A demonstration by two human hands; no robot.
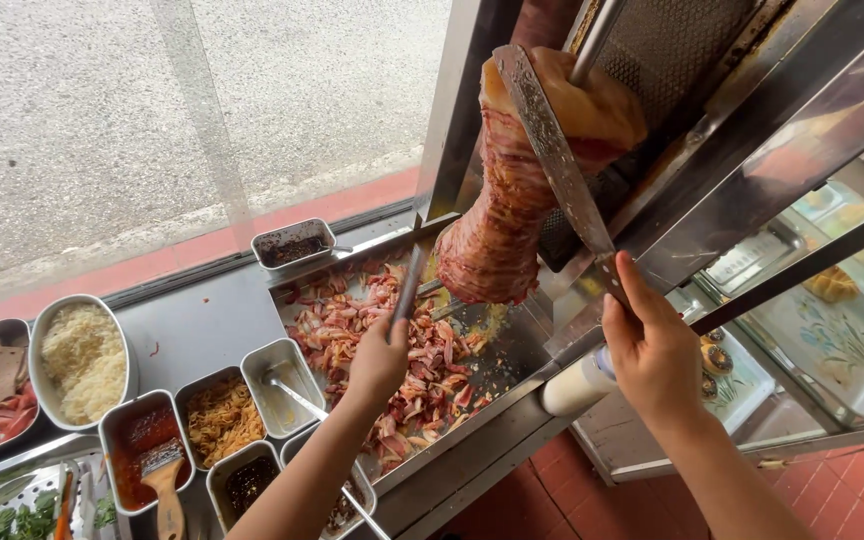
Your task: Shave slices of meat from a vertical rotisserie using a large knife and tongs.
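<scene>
Head view, looking down: right hand [652,350] is closed round the handle of a long knife [557,155], fingers wrapped, thumb side up; blade runs up and to the left from the fist, long axis on a steep diagonal, flat laid against the right flank of the meat cone [512,215] on its vertical spit [597,40]; blade tip ends near the top of the cone, so knife and meat are touching along most of the edge. Left hand [382,355] is lower and further left, closed on a thin dark metal tool [410,285], prob. tongs or a scraper, can't tell which; tool points up twd the cone's lower tip, near it but whether it touches can't be told. So the cone lies above and between both hands, right hand nearer the cutting side, left hand under it. Below the cone, a steel catch tray [512,345] holds a heap of sliced meat [372,335], mostly on the left half, just beside the left hand. Further out on the surface [187,325]: small steel tins w/ dark sauce [292,247], red sauce w/ a brush [147,455], fried shreds [222,420], a ladle tin [282,385]; oval dish of grated white stuff [82,360]; greens in a basket [12,510] at bottom left; white squeeze bottle [577,385] lies just beside the right wrist.
</scene>
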